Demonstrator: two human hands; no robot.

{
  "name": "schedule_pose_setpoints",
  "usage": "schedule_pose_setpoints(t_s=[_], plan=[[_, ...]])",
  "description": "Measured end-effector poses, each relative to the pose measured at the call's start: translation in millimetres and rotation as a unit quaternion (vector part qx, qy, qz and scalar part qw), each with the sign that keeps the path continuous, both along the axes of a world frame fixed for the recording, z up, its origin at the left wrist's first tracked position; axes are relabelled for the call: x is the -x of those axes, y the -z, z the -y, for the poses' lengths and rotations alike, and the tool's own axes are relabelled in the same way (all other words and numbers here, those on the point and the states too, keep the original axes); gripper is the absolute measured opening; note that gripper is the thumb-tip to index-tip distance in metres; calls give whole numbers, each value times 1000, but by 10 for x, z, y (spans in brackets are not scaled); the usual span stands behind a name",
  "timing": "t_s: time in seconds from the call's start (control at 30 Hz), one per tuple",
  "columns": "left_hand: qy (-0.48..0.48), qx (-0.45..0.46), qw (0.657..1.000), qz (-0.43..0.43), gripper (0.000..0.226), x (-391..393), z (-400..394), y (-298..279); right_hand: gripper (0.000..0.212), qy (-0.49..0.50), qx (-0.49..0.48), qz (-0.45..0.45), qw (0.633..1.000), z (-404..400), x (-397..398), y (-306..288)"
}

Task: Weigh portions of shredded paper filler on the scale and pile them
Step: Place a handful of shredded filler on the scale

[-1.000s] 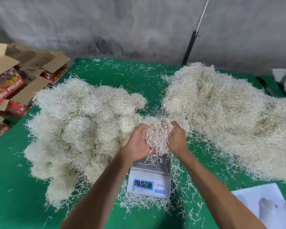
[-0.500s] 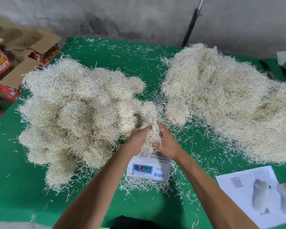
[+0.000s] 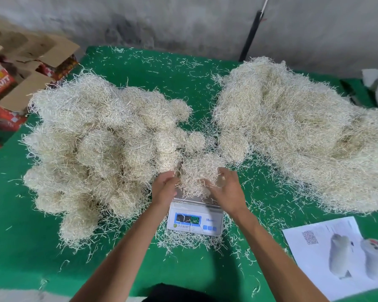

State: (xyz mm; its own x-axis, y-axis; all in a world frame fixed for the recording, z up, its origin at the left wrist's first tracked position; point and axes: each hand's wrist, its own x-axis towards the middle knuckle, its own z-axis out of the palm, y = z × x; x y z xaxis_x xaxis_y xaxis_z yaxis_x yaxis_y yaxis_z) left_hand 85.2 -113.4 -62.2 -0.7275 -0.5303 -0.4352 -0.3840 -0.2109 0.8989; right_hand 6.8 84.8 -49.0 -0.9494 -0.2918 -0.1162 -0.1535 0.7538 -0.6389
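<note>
Fingers (image 3: 222, 180) of both hands loosely spread, cupping portion (image 3: 200, 173) on scale (image 3: 195, 219) between them; left hand (image 3: 164, 188) nearer weighed pile (image 3: 105, 149), leftward.

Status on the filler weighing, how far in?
Done: many rounded portions piled left. In hand: one portion on the scale, left hand and right hand cupping its sides. Left: a big loose heap right, so plenty remains.

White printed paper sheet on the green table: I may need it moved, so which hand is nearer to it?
Right. The right hand is up-left of the white printed paper sheet; the left hand lies farther left.
</note>
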Motion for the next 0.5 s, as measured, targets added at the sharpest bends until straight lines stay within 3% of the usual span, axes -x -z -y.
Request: schedule_pose_setpoints(t_s=[0.13, 0.27, 0.5], plan=[[-20, 1, 1000, -16, 19, -94, 5, 21, 70, 52, 77, -22, 995, -173, -47, -56], [-6, -12, 999, -42, 11, -157, -31, -49, 77, 69, 100, -28, 992, -232, -94, -82], [-21, -20, 998, -53, 11, -190, -67, -66, 65, 101, 149, -22, 983, -279, -133, -87]])
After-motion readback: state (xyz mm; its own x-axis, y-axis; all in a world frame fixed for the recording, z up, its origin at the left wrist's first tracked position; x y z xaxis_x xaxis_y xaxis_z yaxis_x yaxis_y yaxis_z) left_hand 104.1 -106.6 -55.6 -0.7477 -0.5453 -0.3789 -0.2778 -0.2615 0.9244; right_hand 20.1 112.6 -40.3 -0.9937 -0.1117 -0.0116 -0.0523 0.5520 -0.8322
